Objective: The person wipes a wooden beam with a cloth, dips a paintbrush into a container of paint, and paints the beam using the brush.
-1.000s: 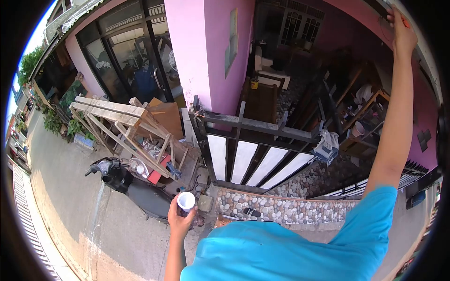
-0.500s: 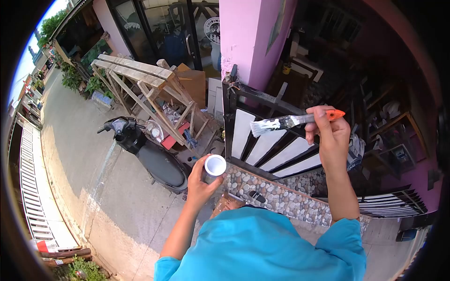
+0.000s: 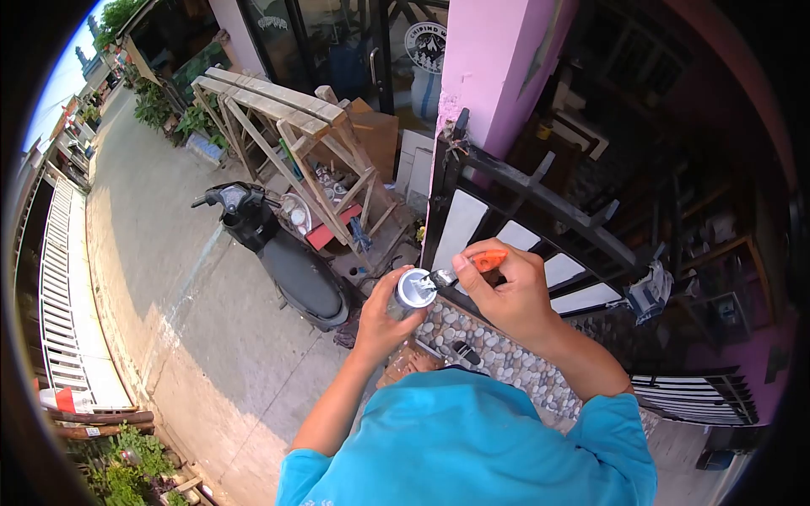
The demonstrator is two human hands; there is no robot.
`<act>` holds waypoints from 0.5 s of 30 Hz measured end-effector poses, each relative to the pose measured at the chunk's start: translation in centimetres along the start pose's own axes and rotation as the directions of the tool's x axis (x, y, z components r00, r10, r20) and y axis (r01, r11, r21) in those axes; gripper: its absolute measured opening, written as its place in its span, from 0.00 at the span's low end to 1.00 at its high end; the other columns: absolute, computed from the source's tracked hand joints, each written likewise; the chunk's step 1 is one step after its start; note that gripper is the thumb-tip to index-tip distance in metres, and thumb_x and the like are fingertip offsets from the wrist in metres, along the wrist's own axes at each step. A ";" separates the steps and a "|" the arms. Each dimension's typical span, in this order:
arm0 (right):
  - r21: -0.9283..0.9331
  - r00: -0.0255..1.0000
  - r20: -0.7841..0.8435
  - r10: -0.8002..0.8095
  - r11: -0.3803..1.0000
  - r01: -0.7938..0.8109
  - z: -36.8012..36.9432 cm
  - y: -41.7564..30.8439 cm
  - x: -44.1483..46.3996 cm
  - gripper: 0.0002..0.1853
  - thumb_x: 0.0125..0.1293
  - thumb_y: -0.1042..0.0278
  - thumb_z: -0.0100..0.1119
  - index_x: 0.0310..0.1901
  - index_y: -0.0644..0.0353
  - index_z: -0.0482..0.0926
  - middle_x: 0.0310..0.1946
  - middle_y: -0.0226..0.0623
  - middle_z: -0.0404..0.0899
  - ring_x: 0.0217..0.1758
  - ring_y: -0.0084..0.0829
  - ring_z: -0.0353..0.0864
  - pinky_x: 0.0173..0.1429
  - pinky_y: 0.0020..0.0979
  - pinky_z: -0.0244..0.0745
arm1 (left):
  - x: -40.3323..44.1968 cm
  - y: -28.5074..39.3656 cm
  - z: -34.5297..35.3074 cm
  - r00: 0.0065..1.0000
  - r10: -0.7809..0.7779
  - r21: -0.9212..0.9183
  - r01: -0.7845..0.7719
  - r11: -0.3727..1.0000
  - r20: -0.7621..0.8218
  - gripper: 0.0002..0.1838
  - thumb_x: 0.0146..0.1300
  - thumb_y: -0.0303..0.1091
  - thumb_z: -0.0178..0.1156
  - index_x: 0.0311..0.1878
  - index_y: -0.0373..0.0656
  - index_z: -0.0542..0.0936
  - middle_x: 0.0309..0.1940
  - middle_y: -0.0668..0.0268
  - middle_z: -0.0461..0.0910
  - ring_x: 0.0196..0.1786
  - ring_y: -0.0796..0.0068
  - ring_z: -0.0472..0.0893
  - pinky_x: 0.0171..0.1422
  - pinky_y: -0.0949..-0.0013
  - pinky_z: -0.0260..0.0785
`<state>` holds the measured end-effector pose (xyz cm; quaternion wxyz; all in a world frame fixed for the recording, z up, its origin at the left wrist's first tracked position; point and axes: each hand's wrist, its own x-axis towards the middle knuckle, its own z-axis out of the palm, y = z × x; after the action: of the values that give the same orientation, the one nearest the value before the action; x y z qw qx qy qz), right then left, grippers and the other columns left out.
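My left hand [image 3: 384, 316] is wrapped round a small open cup of white paint [image 3: 415, 289], held up in front of my body. In my right hand [image 3: 506, 295] is a paintbrush [image 3: 442, 279] with an orange handle end, gripped between thumb and fingers. Its bristles point left into the mouth of the cup, and their tip touches the white inside. Behind my right hand stands a black metal gate [image 3: 540, 190] with white slanted panels [image 3: 458, 232].
A parked scooter [image 3: 295, 274] stands left of my hands, beside a wooden sawhorse frame [image 3: 278, 105]. A pink pillar [image 3: 477, 76] rises behind the gate's hinge side. Pebbled paving [image 3: 498, 358] lies below my hands, with a sandal [image 3: 466, 352] on it.
My right hand has moved left and down from in front of the gate, bringing the brush into the cup. My left hand still holds the cup. The view has shifted slightly.
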<state>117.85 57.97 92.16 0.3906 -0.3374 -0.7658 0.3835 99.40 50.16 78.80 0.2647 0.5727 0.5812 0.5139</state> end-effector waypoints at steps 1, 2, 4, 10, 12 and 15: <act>-0.010 1.000 0.007 -0.022 1.000 0.022 0.4 0.4 0.0 0.10 0.70 0.67 0.65 0.39 0.67 0.81 0.27 0.37 0.82 0.26 0.22 0.83 0.31 0.25 0.76 | 0.0 -0.1 0.0 1.000 0.001 -0.004 -0.001 1.000 0.001 0.36 0.50 0.27 0.75 0.64 0.38 0.74 0.57 0.59 0.80 0.60 0.67 0.80 0.66 0.65 0.71; -0.020 0.999 0.014 -0.044 0.999 0.044 0.7 0.6 0.1 0.10 0.70 0.67 0.65 0.39 0.67 0.80 0.26 0.38 0.82 0.26 0.25 0.84 0.31 0.26 0.76 | 0.0 -0.2 0.1 1.000 0.002 -0.009 -0.002 1.000 0.002 0.36 0.50 0.27 0.75 0.64 0.38 0.74 0.57 0.59 0.79 0.60 0.68 0.80 0.66 0.65 0.71; -0.030 0.999 0.027 -0.046 0.998 0.047 1.2 0.8 0.4 0.10 0.70 0.67 0.64 0.38 0.67 0.80 0.26 0.39 0.82 0.27 0.27 0.84 0.31 0.27 0.76 | 0.0 -0.4 0.1 1.000 0.009 -0.012 -0.008 1.000 0.007 0.36 0.50 0.28 0.75 0.64 0.38 0.74 0.57 0.59 0.79 0.60 0.67 0.80 0.66 0.65 0.71; -0.066 0.996 0.092 -0.007 0.998 0.013 2.3 2.2 0.5 0.10 0.71 0.66 0.63 0.37 0.66 0.80 0.26 0.40 0.81 0.28 0.31 0.85 0.32 0.29 0.77 | 0.0 0.1 0.4 1.000 0.024 -0.038 -0.024 0.999 -0.001 0.35 0.49 0.29 0.75 0.63 0.38 0.75 0.58 0.55 0.80 0.60 0.60 0.81 0.66 0.62 0.71; -0.084 0.995 0.099 -0.020 0.996 0.028 2.4 2.2 0.4 0.10 0.71 0.66 0.63 0.37 0.66 0.80 0.26 0.40 0.82 0.28 0.31 0.85 0.32 0.29 0.76 | 0.0 0.1 0.4 1.000 0.017 -0.039 -0.017 0.999 -0.005 0.35 0.49 0.29 0.75 0.63 0.38 0.75 0.58 0.55 0.80 0.61 0.59 0.81 0.66 0.62 0.71; -0.028 0.999 0.049 -0.020 0.999 0.021 1.9 1.8 0.4 0.10 0.70 0.66 0.63 0.38 0.67 0.81 0.26 0.39 0.82 0.26 0.29 0.84 0.30 0.30 0.75 | 0.1 0.1 0.4 1.000 0.020 -0.036 -0.020 0.999 -0.001 0.35 0.49 0.28 0.75 0.63 0.38 0.75 0.58 0.55 0.80 0.61 0.59 0.81 0.66 0.62 0.71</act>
<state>116.40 58.52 90.00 0.3708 -0.3255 -0.7841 0.3766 99.75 50.33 78.74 0.2696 0.5736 0.5661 0.5271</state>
